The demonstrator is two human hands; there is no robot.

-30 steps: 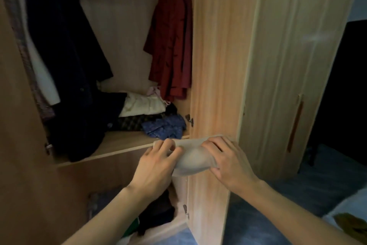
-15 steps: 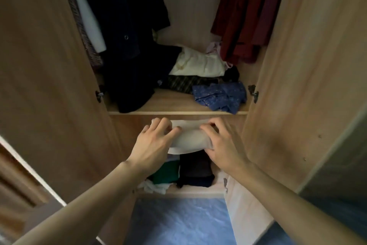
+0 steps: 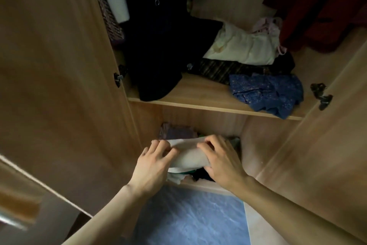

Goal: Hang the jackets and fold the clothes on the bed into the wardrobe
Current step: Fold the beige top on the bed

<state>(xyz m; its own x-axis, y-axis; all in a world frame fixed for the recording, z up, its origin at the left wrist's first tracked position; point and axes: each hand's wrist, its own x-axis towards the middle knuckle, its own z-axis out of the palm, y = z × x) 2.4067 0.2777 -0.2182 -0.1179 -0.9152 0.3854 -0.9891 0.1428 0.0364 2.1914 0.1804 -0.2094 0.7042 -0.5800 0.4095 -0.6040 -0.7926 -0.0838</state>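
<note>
A folded pale beige garment [image 3: 189,157] is held between both hands inside the lower compartment of the open wardrobe [image 3: 214,108]. My left hand [image 3: 153,167] grips its left end, fingers curled over the top. My right hand [image 3: 222,162] grips its right end. Beneath it lie white, green and dark folded clothes [image 3: 178,176], partly hidden by my hands. A dark jacket [image 3: 158,46] hangs at the upper left and a red jacket [image 3: 321,12] at the upper right.
On the middle shelf lie a cream garment [image 3: 244,48], a dark striped one [image 3: 218,70] and a blue patterned one [image 3: 268,93]. Open doors flank the opening, left door [image 3: 55,86] and right door [image 3: 317,145]. Blue floor [image 3: 188,219] lies below.
The view has swung from the wardrobe's right side to straight in front and closer. Both hands have carried the beige garment down from shelf-edge height into the lower compartment.
</note>
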